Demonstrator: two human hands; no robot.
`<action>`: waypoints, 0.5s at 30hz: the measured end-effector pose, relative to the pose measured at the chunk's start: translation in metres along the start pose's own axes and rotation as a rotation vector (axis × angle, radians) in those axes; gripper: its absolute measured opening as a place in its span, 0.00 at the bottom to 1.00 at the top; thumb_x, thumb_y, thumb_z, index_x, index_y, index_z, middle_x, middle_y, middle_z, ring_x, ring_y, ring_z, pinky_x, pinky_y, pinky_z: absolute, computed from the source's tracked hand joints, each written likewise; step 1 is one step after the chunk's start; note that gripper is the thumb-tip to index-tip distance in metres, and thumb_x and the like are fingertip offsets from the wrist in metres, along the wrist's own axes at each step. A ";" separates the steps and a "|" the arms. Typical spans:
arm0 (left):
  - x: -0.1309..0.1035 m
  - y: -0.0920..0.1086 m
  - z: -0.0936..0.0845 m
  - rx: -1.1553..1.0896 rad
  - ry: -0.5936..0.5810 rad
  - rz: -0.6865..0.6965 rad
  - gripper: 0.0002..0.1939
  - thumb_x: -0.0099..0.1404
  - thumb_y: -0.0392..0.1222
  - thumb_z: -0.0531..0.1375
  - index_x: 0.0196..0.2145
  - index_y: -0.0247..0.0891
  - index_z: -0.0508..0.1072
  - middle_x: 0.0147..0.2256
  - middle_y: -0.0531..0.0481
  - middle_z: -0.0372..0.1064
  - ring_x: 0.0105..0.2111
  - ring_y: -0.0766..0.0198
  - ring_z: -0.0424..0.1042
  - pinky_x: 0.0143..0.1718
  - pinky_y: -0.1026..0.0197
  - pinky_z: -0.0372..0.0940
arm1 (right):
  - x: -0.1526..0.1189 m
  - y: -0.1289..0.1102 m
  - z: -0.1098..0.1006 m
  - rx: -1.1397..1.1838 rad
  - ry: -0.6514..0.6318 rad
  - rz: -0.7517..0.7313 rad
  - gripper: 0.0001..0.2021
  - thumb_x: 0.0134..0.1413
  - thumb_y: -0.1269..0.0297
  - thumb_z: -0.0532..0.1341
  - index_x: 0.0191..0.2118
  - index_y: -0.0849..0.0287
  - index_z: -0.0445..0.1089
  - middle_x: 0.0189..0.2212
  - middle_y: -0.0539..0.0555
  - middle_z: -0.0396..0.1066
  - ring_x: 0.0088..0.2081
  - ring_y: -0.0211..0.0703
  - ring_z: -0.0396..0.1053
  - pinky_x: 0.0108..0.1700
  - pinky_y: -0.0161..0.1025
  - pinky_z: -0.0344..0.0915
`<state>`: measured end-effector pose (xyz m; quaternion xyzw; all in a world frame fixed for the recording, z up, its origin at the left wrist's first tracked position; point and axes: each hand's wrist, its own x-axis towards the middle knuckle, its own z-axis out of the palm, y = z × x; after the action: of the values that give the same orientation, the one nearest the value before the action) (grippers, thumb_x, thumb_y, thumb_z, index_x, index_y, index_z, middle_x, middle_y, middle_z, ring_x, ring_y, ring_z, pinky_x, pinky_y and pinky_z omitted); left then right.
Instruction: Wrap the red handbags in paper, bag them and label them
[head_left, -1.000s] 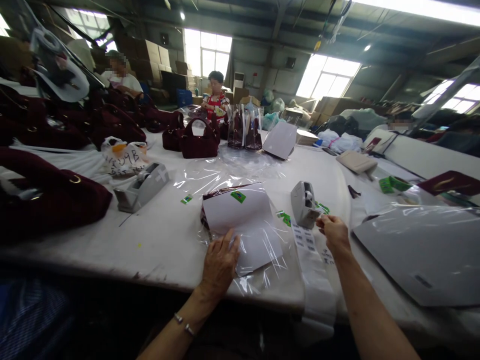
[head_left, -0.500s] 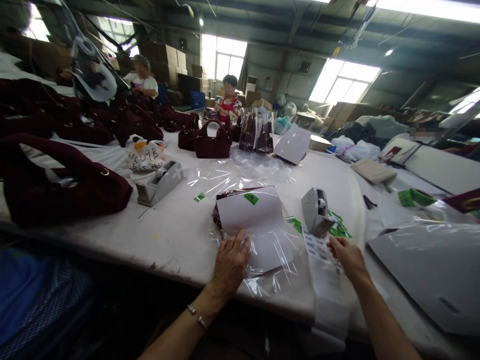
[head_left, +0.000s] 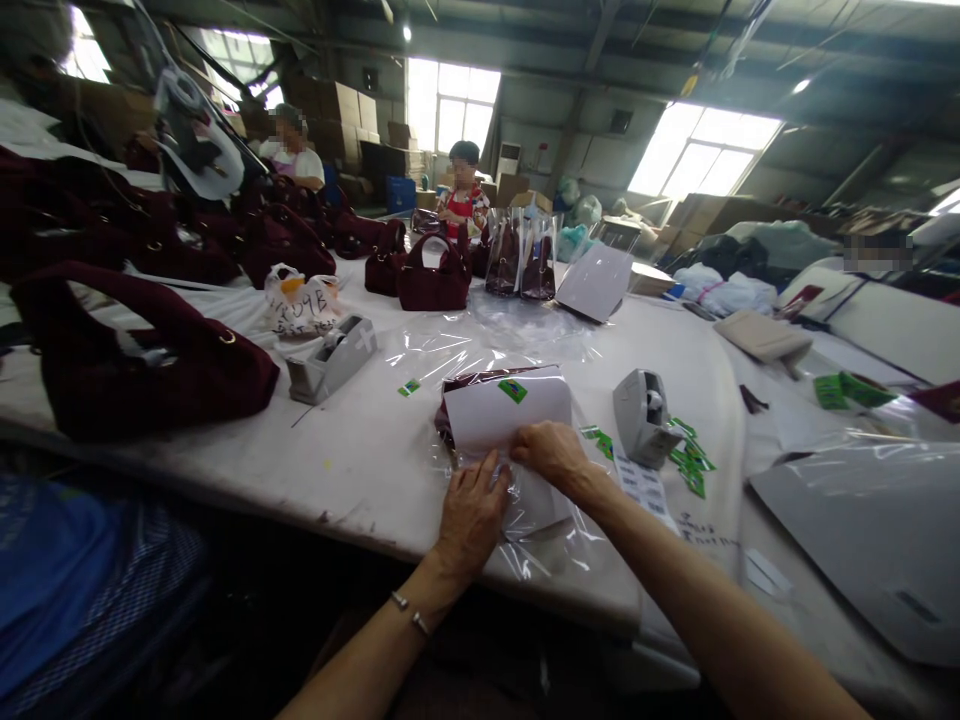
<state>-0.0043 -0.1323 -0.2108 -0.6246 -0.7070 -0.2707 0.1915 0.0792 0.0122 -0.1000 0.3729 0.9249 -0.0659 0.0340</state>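
In front of me lies a clear plastic bag [head_left: 559, 515] around a white sheet [head_left: 487, 415] and a dark maroon item [head_left: 444, 425], of which only the edge shows. A small green sticker [head_left: 513, 390] is near the top of the sheet. My left hand [head_left: 469, 515] rests on the bag's lower part, its fingers stretched out. Beside its fingertips, my right hand [head_left: 555, 455] touches the package with fingers curled together; anything between them is hidden. To the right stand a grey tape dispenser [head_left: 641, 415] and a sheet of printed labels [head_left: 645, 490].
Green stickers [head_left: 691, 455] lie beside the dispenser. Leftward are a second tape dispenser [head_left: 330, 360], a marked plastic bag [head_left: 300, 300] and a maroon handbag [head_left: 150, 375]. More handbags [head_left: 433, 275] stand further back. A large grey sheet [head_left: 862, 540] lies at right. Two people sit across the table.
My right hand has moved left from the label sheet to the package, beside my left hand. My left hand stays on the bag. The view has shifted slightly.
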 end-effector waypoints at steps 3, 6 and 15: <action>0.001 0.000 0.000 -0.019 0.014 -0.008 0.15 0.70 0.37 0.57 0.53 0.41 0.72 0.57 0.44 0.69 0.49 0.53 0.70 0.48 0.49 0.65 | -0.004 0.016 0.005 -0.033 0.096 0.045 0.10 0.53 0.55 0.69 0.31 0.55 0.74 0.31 0.60 0.77 0.37 0.54 0.74 0.39 0.43 0.62; 0.001 0.000 -0.002 -0.037 0.001 -0.010 0.15 0.71 0.37 0.57 0.54 0.40 0.72 0.57 0.43 0.69 0.49 0.53 0.70 0.49 0.49 0.65 | -0.015 0.049 0.012 -0.016 0.334 0.058 0.09 0.54 0.57 0.69 0.36 0.55 0.72 0.36 0.60 0.76 0.42 0.55 0.72 0.45 0.44 0.63; 0.004 -0.002 -0.007 -0.081 -0.036 -0.025 0.16 0.69 0.36 0.57 0.54 0.41 0.71 0.57 0.44 0.69 0.50 0.52 0.69 0.49 0.48 0.65 | -0.017 0.128 0.030 1.211 0.115 0.401 0.36 0.43 0.49 0.73 0.55 0.60 0.66 0.47 0.62 0.75 0.45 0.54 0.74 0.46 0.46 0.71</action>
<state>-0.0070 -0.1337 -0.2033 -0.6279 -0.7064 -0.2904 0.1500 0.1807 0.0870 -0.1402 0.4949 0.6365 -0.5489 -0.2205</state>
